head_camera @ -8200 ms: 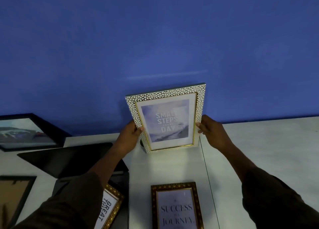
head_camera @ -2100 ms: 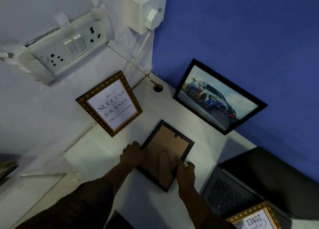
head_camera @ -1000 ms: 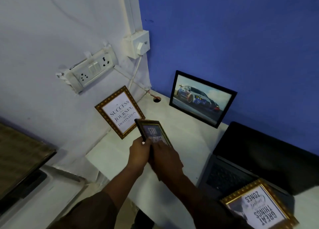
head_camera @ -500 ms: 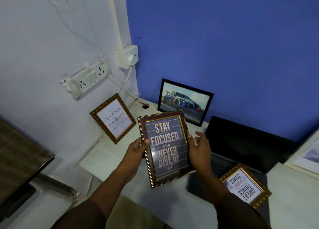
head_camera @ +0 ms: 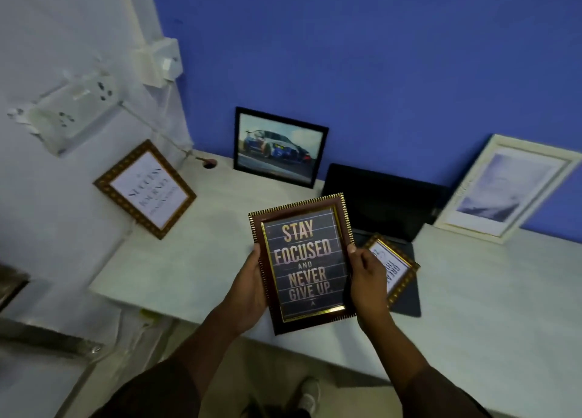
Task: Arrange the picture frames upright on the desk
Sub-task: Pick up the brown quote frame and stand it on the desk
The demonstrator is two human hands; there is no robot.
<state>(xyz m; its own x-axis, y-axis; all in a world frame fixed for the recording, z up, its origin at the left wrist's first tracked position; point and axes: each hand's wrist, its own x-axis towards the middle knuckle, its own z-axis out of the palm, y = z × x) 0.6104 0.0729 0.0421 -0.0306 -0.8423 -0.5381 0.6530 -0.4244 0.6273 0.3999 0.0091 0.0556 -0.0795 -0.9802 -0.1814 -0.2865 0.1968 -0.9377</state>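
Observation:
I hold a brown and gold "Stay Focused" frame point(head_camera: 304, 262) above the white desk point(head_camera: 201, 260), picture side facing me. My left hand point(head_camera: 250, 287) grips its left edge and my right hand point(head_camera: 367, 280) its right edge. A gold "Success" frame point(head_camera: 145, 188) leans on the white side wall. Against the blue wall stand a black car picture frame point(head_camera: 278, 147) and a white frame point(head_camera: 505, 189). A gold "Great Things" frame point(head_camera: 393, 268) lies flat on the laptop, partly hidden by my right hand.
An open dark laptop point(head_camera: 382, 197) sits at the desk's back, between the car frame and the white frame. A socket strip point(head_camera: 71, 109) and switch box point(head_camera: 160, 62) with a cable hang on the side wall. The desk's front edge is just below my hands.
The frame lay face down on the desk; I picked it up, turned it picture side to me, and brought it right toward the laptop. The view swung right, showing the white frame.

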